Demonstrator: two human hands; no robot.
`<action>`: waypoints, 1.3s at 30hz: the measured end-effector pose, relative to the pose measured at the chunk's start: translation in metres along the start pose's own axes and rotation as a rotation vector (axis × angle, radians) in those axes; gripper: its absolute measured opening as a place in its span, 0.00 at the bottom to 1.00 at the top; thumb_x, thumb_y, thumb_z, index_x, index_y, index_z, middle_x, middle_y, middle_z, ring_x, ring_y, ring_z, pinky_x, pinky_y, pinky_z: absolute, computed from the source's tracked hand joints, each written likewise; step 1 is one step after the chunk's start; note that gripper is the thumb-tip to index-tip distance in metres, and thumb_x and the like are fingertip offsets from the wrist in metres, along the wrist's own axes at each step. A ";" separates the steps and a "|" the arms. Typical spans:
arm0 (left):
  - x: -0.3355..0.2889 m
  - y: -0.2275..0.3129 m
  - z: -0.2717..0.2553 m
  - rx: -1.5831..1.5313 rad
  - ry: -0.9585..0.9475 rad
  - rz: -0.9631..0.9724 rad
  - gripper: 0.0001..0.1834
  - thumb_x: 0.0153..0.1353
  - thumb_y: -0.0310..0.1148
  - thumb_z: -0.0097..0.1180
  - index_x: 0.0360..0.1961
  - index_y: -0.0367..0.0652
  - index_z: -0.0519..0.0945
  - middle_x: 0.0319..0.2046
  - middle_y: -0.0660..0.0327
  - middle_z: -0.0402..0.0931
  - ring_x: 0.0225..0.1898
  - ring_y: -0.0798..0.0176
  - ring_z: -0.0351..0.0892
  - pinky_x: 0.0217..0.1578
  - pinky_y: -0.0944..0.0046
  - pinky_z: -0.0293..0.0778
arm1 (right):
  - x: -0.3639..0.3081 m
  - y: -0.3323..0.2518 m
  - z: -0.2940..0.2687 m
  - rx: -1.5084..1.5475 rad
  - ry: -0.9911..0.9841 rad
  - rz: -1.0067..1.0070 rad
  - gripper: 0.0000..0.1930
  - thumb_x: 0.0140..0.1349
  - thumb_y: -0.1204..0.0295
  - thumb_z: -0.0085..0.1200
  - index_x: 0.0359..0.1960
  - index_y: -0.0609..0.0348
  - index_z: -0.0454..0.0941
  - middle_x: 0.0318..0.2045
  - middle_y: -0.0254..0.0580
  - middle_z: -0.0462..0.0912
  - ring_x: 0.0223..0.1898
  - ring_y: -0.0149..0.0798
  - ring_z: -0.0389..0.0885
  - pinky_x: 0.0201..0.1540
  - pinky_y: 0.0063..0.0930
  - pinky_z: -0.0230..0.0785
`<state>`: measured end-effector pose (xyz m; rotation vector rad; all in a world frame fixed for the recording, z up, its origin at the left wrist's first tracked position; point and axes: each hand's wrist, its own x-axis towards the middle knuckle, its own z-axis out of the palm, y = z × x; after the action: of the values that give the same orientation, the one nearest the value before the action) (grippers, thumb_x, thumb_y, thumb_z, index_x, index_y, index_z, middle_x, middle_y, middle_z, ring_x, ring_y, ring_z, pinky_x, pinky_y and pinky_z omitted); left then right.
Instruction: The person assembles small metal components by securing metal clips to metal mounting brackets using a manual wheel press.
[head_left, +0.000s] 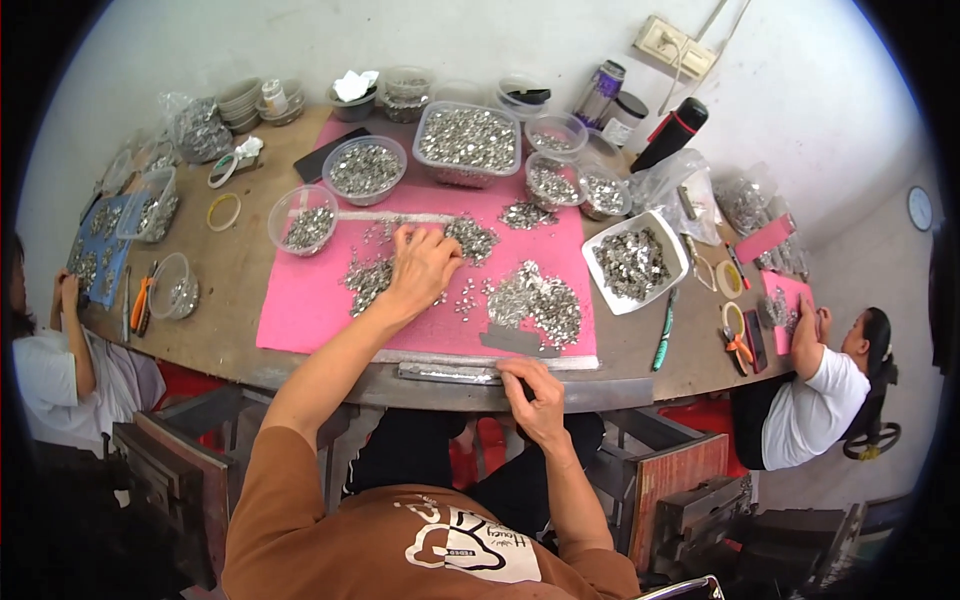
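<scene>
On a pink mat (330, 320), my left hand (425, 265) reaches in among loose heaps of small shiny metal pieces (370, 280). Its fingers are bent downward and drawn together; their tips are partly hidden, so what they pinch cannot be made out. At the table's front edge, the thumb and forefinger of my right hand (537, 398) close on the right end of a narrow metal strip (448, 373). A bigger heap of metal pieces (540, 305) lies between my hands and to the right, beside a grey patch of tape (520, 339).
Behind the mat stand plastic tubs (468, 140) full of metal pieces; a white square tray (635, 262) sits to the right. A green-handled tool (665, 330) and orange-handled pliers (738, 345) lie further right. Co-workers sit at left (65, 370) and right (815, 390).
</scene>
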<state>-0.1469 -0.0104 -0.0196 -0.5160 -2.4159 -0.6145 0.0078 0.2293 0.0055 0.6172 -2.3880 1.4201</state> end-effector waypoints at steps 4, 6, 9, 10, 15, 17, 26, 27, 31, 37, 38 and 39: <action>-0.002 -0.001 -0.001 0.000 0.006 -0.034 0.07 0.58 0.35 0.68 0.35 0.49 0.83 0.33 0.63 0.76 0.42 0.56 0.76 0.58 0.44 0.58 | 0.058 0.022 -0.019 -0.143 0.087 -0.046 0.05 0.63 0.80 0.59 0.39 0.62 0.84 0.35 0.47 0.85 0.36 0.48 0.84 0.42 0.38 0.74; -0.002 0.001 0.001 0.000 0.018 -0.017 0.06 0.58 0.34 0.68 0.35 0.49 0.83 0.33 0.63 0.76 0.42 0.57 0.76 0.58 0.43 0.58 | 0.096 0.048 -0.027 -0.243 0.100 -0.068 0.05 0.63 0.80 0.58 0.39 0.63 0.84 0.34 0.50 0.83 0.36 0.51 0.84 0.40 0.39 0.74; -0.001 0.003 0.002 -0.007 0.016 0.007 0.05 0.59 0.34 0.66 0.35 0.50 0.83 0.33 0.63 0.75 0.42 0.56 0.76 0.58 0.43 0.58 | 0.146 0.091 -0.031 -0.281 0.110 0.058 0.06 0.63 0.79 0.58 0.40 0.63 0.85 0.33 0.52 0.82 0.37 0.53 0.84 0.42 0.42 0.75; 0.000 0.003 0.002 -0.018 0.003 0.019 0.04 0.59 0.33 0.65 0.35 0.50 0.83 0.33 0.62 0.75 0.43 0.56 0.76 0.57 0.42 0.58 | 0.157 0.108 -0.031 -0.289 0.118 0.056 0.06 0.63 0.79 0.58 0.40 0.63 0.85 0.33 0.52 0.82 0.37 0.53 0.84 0.42 0.42 0.75; -0.001 0.001 0.005 -0.083 -0.003 0.008 0.03 0.61 0.31 0.62 0.36 0.49 0.81 0.34 0.63 0.75 0.44 0.57 0.75 0.57 0.43 0.58 | 0.181 0.152 -0.021 -0.481 0.145 0.093 0.07 0.61 0.76 0.61 0.39 0.61 0.87 0.36 0.54 0.82 0.38 0.57 0.83 0.45 0.48 0.76; -0.002 -0.001 0.005 -0.113 -0.014 -0.015 0.03 0.61 0.30 0.61 0.36 0.49 0.80 0.34 0.63 0.75 0.44 0.57 0.75 0.57 0.43 0.58 | 0.185 0.161 -0.020 -0.520 0.129 0.083 0.06 0.60 0.75 0.62 0.37 0.61 0.86 0.38 0.55 0.81 0.39 0.59 0.83 0.45 0.50 0.76; 0.005 0.008 -0.017 -0.483 -0.137 -0.208 0.02 0.64 0.28 0.56 0.37 0.43 0.76 0.30 0.61 0.77 0.37 0.54 0.76 0.52 0.51 0.59 | 0.170 0.134 -0.028 -0.527 0.067 -0.030 0.06 0.63 0.74 0.60 0.36 0.64 0.77 0.34 0.55 0.81 0.37 0.61 0.81 0.43 0.51 0.71; 0.002 0.014 -0.028 -0.523 -0.201 -0.232 0.03 0.65 0.28 0.58 0.37 0.43 0.76 0.31 0.61 0.77 0.37 0.56 0.75 0.54 0.52 0.59 | 0.160 0.119 -0.029 -0.468 0.048 -0.054 0.05 0.63 0.75 0.59 0.35 0.64 0.77 0.34 0.54 0.81 0.37 0.60 0.80 0.42 0.50 0.71; -0.027 0.046 -0.069 -0.485 -0.352 -0.080 0.03 0.64 0.28 0.59 0.37 0.43 0.77 0.33 0.62 0.75 0.39 0.58 0.74 0.55 0.53 0.59 | 0.091 0.041 -0.032 -0.259 -0.068 -0.086 0.03 0.66 0.78 0.57 0.36 0.65 0.76 0.32 0.50 0.80 0.34 0.52 0.80 0.39 0.42 0.71; -0.067 0.052 -0.071 -0.291 -0.281 0.006 0.05 0.60 0.29 0.64 0.35 0.45 0.80 0.34 0.64 0.73 0.42 0.59 0.73 0.54 0.53 0.58 | 0.021 0.003 -0.012 -0.185 -0.103 -0.170 0.05 0.62 0.82 0.59 0.38 0.62 0.76 0.34 0.47 0.78 0.37 0.50 0.77 0.43 0.41 0.67; -0.069 0.052 -0.070 -0.276 -0.263 0.019 0.05 0.59 0.28 0.64 0.36 0.46 0.81 0.34 0.64 0.73 0.42 0.60 0.73 0.54 0.53 0.58 | 0.015 -0.001 -0.007 -0.193 -0.098 -0.181 0.06 0.61 0.82 0.60 0.38 0.63 0.76 0.34 0.47 0.78 0.37 0.50 0.76 0.43 0.41 0.67; -0.071 0.051 -0.071 -0.276 -0.266 0.016 0.05 0.59 0.28 0.64 0.36 0.46 0.81 0.34 0.64 0.73 0.42 0.60 0.73 0.54 0.53 0.58 | 0.011 -0.002 -0.002 -0.191 -0.100 -0.179 0.06 0.61 0.82 0.60 0.38 0.63 0.76 0.34 0.47 0.78 0.37 0.50 0.76 0.43 0.41 0.67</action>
<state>-0.0373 -0.0216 0.0035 -0.7737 -2.5843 -0.9311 -0.0009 0.2279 0.0135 0.8441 -2.4361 1.0978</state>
